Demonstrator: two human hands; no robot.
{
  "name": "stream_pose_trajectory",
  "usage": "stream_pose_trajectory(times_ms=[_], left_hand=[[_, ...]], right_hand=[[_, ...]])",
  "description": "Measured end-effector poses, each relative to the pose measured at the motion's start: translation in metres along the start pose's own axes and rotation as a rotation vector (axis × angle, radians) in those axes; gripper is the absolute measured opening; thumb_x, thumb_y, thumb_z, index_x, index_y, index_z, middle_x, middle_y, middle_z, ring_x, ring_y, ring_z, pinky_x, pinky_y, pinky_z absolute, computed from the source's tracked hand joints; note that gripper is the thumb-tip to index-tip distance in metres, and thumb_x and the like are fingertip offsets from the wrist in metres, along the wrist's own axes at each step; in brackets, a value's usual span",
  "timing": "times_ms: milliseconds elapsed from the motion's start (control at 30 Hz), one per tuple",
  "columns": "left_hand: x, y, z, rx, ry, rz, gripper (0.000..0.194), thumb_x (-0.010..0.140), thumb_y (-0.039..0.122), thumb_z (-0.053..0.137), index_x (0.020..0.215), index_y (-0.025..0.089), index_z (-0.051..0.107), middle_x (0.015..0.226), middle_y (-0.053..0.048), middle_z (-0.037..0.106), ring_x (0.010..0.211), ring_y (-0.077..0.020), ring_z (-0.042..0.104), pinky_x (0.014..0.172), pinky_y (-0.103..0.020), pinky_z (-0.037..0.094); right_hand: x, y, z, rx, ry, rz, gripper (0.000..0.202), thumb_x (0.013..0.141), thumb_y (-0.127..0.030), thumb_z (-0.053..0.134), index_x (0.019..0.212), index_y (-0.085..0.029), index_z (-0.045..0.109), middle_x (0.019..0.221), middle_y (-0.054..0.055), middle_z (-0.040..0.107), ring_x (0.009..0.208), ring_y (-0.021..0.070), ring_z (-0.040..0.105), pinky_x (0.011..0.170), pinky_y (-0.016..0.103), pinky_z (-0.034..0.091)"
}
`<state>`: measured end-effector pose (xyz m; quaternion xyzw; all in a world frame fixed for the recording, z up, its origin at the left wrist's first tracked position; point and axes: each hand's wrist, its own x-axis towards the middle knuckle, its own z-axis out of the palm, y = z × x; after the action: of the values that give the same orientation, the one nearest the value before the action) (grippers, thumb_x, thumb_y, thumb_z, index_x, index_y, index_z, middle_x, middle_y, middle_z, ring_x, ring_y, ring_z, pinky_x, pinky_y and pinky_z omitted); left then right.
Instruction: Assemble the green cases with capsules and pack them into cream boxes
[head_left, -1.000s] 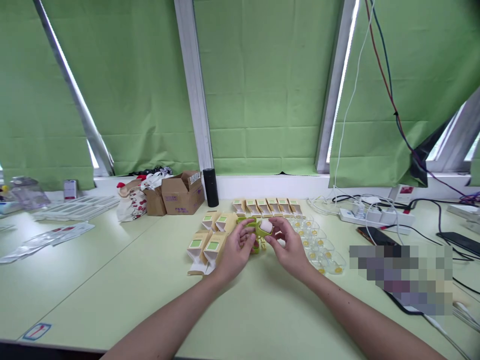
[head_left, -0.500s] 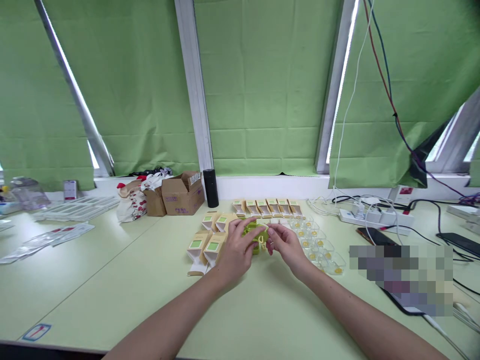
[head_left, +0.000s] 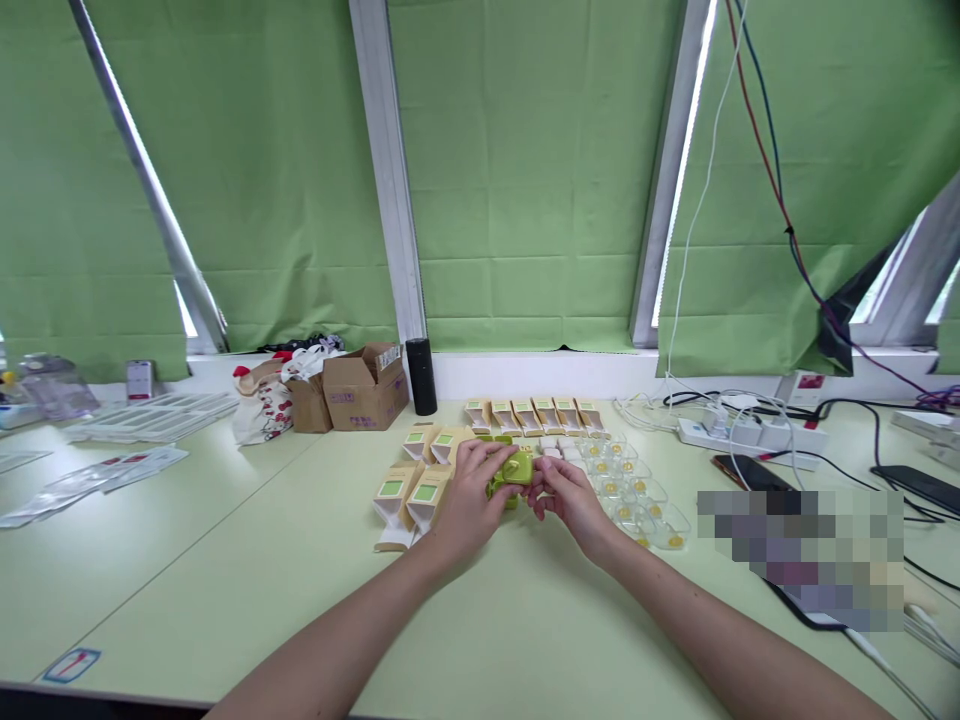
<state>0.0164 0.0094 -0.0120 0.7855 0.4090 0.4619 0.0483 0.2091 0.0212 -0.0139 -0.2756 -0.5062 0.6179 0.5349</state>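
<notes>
A small, glossy green plastic case (head_left: 517, 466) is in my left hand (head_left: 480, 485), with the fingers over its top and left side. My right hand (head_left: 564, 495) has its fingertips pinched at the case's right edge; the exact grip is partly hidden. Behind and below the left hand, other green cases (head_left: 511, 502) show only in part. Left of that hand stand open cardboard boxes with green labels (head_left: 426, 495). To the right of my right hand are several clear plastic trays with yellow round pieces (head_left: 640, 487). Small pale pink blocks (head_left: 551, 443) lie just beyond the hands.
A row of small open boxes (head_left: 534, 417) stands farther back. A black cylinder (head_left: 421, 377) and a brown carton (head_left: 365, 388) are at the back left. On the right are a power strip (head_left: 705, 435), cables and a dark phone (head_left: 754, 473).
The green case has turned in my left hand, and its smooth outer face now shows where a yellow loop-like detail was visible. My right fingers have shifted slightly at its edge.
</notes>
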Motion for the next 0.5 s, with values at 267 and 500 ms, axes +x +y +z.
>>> stream_pose_trajectory(times_ms=[267, 500], left_hand=[[0.010, 0.001, 0.002, -0.242, 0.097, -0.337, 0.039, 0.088, 0.039, 0.080, 0.122, 0.020, 0.078, 0.127, -0.013, 0.069, 0.115, -0.0290, 0.066, 0.106, -0.048, 0.053], [0.017, -0.001, 0.001, -0.506, 0.119, -0.519, 0.054, 0.080, 0.064, 0.082, 0.102, 0.015, 0.080, 0.104, -0.012, 0.080, 0.095, -0.0256, 0.074, 0.082, -0.033, 0.060]], right_hand=[[-0.002, -0.004, 0.001, -0.087, 0.043, 0.012, 0.062, 0.076, -0.078, 0.077, 0.098, -0.021, 0.068, 0.073, 0.003, 0.070, 0.059, 0.0164, 0.059, 0.047, 0.024, 0.038], [-0.008, -0.024, -0.004, -0.592, 0.063, -0.174, 0.031, 0.090, -0.052, 0.067, 0.099, -0.022, 0.073, 0.069, 0.001, 0.068, 0.062, 0.0185, 0.059, 0.059, 0.031, 0.044]])
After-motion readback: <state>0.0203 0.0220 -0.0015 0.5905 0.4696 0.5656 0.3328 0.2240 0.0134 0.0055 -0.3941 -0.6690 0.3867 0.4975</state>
